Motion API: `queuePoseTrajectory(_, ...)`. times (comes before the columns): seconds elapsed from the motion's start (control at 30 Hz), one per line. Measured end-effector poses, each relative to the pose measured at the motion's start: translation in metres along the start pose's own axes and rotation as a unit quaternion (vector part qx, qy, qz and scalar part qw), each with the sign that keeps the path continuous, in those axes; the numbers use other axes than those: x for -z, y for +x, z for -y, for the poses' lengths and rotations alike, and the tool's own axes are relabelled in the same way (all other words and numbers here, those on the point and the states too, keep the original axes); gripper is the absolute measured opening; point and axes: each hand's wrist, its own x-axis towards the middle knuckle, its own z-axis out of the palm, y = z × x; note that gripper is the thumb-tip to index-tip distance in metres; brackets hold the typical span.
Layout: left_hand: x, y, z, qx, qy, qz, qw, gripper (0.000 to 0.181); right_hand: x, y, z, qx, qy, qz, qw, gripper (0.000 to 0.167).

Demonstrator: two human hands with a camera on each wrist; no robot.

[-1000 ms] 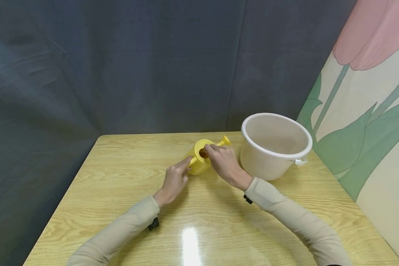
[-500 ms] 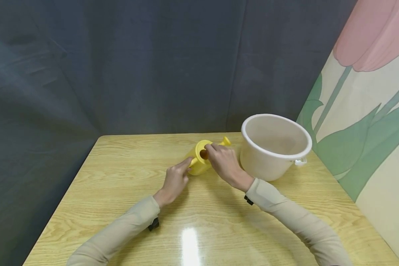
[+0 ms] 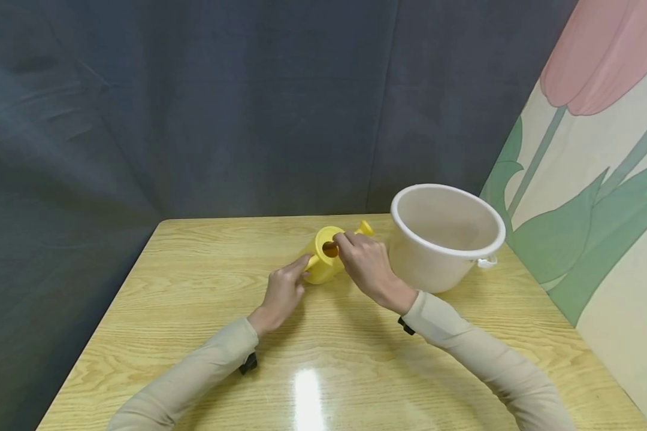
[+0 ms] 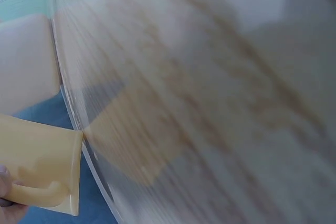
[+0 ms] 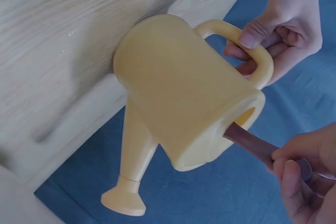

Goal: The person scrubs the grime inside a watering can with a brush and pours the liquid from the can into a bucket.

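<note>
A yellow watering can (image 3: 319, 272) stands on the table, its spout pointing to the far right. My left hand (image 3: 282, 293) grips the can's loop handle, thumb and fingers curled round it in the right wrist view. With curled fingers my right hand (image 5: 315, 166) pinches a brown stick-like handle (image 5: 252, 142) by its outer end, above the can's top opening. The other end of this handle is inside the can, so what kind of tool it is stays hidden. In the left wrist view, the can's lower body (image 4: 39, 145) meets the glossy tabletop.
A large white bucket (image 3: 428, 272) stands just right of the can, near my right hand. The wooden table (image 3: 205, 257) ends at a dark curtain (image 3: 269, 120) behind. At the right rises a wall (image 3: 631, 269) painted with a tulip.
My right wrist has shifted slightly right and toward me, and the brown handle sits a little differently in the can's opening. The left hand, can and bucket hold their places.
</note>
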Motion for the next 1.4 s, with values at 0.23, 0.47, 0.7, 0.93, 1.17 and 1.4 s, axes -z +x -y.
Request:
queuePoseTrajectory(0.23, 0.0, 0.0, 0.001, -0.009, 0.001, -0.001, 1.0, 0.051, -0.012, -0.003, -0.001, 0.0, -0.001, 0.006, 1.0, 0.019)
queuePoseTrajectory(0.47, -0.001, -0.002, 0.002, -0.003, 0.001, 0.0, 1.0, 0.05, -0.023, -0.008, -0.002, -0.001, -0.006, 0.021, 0.9998, 0.023)
queuePoseTrajectory(0.7, -0.002, -0.002, 0.003, -0.002, 0.002, -0.005, 1.0, 0.049, -0.02, -0.011, -0.006, 0.009, -0.001, -0.003, 1.0, 0.017)
queuePoseTrajectory(0.93, -0.001, -0.001, 0.002, -0.006, 0.001, -0.006, 1.0, 0.049, -0.007, -0.011, -0.008, 0.018, 0.022, -0.044, 0.9986, 0.018)
queuePoseTrajectory(1.17, 0.0, -0.002, 0.001, -0.003, -0.003, 0.002, 1.0, 0.049, -0.001, -0.011, -0.008, 0.025, 0.025, -0.057, 0.9978, 0.02)
queuePoseTrajectory(1.4, -0.001, -0.001, 0.002, 0.005, -0.01, 0.005, 0.9999, 0.048, -0.008, -0.01, -0.007, 0.026, 0.02, -0.047, 0.9983, 0.023)
